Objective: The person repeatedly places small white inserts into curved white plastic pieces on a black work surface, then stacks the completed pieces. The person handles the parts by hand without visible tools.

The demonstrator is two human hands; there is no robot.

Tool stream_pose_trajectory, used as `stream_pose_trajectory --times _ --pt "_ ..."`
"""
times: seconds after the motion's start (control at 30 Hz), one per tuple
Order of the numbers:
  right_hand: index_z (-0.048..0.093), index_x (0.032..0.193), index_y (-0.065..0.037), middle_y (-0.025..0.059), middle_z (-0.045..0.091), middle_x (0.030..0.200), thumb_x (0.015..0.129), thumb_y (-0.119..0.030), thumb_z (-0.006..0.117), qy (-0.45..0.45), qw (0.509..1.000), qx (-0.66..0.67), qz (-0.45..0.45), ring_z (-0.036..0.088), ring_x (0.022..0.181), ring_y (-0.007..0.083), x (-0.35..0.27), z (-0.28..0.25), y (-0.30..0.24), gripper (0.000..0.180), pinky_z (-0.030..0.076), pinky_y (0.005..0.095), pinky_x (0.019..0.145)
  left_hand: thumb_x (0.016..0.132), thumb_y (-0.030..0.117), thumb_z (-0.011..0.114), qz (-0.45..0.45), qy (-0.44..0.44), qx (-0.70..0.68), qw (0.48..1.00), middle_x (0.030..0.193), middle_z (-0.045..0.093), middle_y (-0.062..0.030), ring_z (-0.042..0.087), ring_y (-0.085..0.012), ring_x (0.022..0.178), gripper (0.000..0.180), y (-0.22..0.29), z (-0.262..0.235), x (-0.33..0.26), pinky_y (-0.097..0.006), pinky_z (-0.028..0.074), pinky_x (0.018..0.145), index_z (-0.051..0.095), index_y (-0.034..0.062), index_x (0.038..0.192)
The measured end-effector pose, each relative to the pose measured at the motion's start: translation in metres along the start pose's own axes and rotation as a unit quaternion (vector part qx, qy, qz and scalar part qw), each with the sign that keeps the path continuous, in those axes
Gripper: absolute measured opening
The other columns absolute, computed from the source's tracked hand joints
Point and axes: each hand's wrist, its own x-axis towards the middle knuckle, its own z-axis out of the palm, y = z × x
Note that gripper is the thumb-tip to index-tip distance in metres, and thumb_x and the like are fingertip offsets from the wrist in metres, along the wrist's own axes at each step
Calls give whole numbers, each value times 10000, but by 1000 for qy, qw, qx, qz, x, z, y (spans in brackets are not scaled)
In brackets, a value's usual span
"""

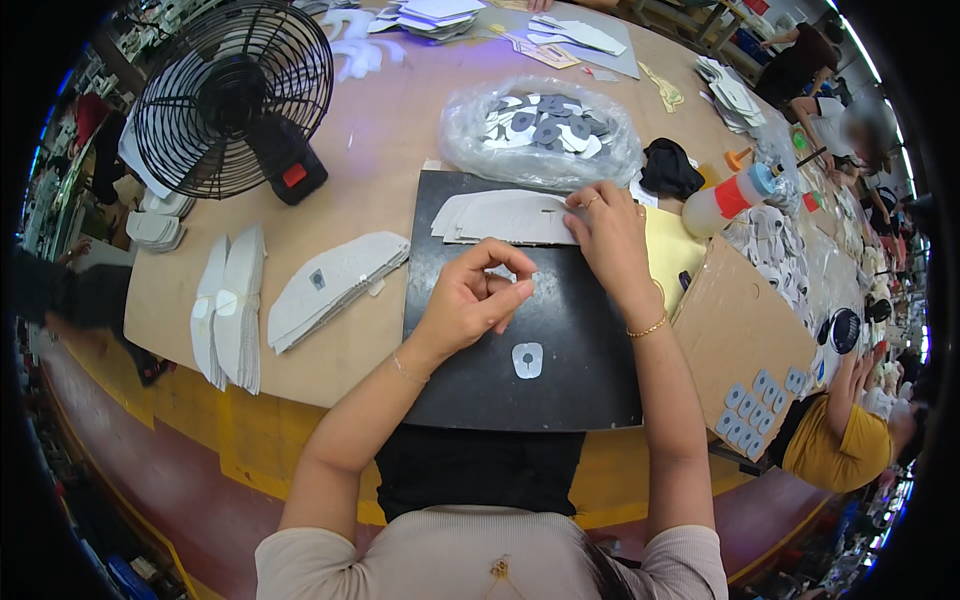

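Right hand (608, 235): fingers half curled at the right end of the white panels (500, 217); cannot tell if I grip them. Left hand (475, 300): loosely curled above the black board (460, 390); I cannot tell if it holds anything. Panels lie on the board's far part, pale patch (520, 369) nearer me. Beyond: bag (465, 133).

The person I'm watching wears a beige, finely ribbed top (440, 555) with short sleeves (682, 562). A gold-coloured pendant (499, 568) hangs from a thin chain. A gold-coloured bracelet (648, 327) circles the right wrist, a finer band (410, 369) the left. The right hand (610, 240) carries a slim ring (592, 201); below the waist, the clothing (480, 470) is black.
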Motion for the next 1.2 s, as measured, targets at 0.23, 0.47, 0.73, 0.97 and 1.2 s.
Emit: stream_pose_trajectory --times 0.23,0.47,0.73,0.97,1.2 --pt "645 982 -53 113 710 898 906 -98 686 -23 987 150 -50 679 843 311 -9 -57 -41 97 479 436 822 759 143 899 305 219 500 780 1334 564 -124 586 -291 1199 608 16 2 13 -414 454 1049 652 82 1311" --pt "709 943 -48 85 688 853 839 -15 703 -46 956 287 -41 690 796 295 -64 -144 -71 109 519 372 709 890 387 789 223 53 339 913 1366 597 -146 555 -318 1288 533 52 -4 -35 -419 415 1098 658 76 1303" --pt "750 921 -64 67 701 829 826 -91 728 -224 915 336 -17 690 725 260 -143 -149 -59 101 530 350 618 783 313 868 64 -76 579 809 1412 544 -118 489 -339 1309 659 6 13 -70 -470 339 1118 625 87 1352" --pt "736 922 -87 53 688 819 865 -127 716 -265 887 378 -20 681 720 273 -174 -113 -63 73 538 363 629 740 297 875 61 -73 616 782 1407 508 -106 424 -350 1314 572 -3 21 -61 -492 282 1076 652 108 1231" --pt "741 929 -86 56 679 824 858 -133 714 -269 882 385 -45 678 726 269 -165 -101 -69 90 544 364 632 752 281 867 66 -80 625 774 1418 507 -96 427 -338 1292 504 -3 20 -63 -482 282 1049 669 123 1188"
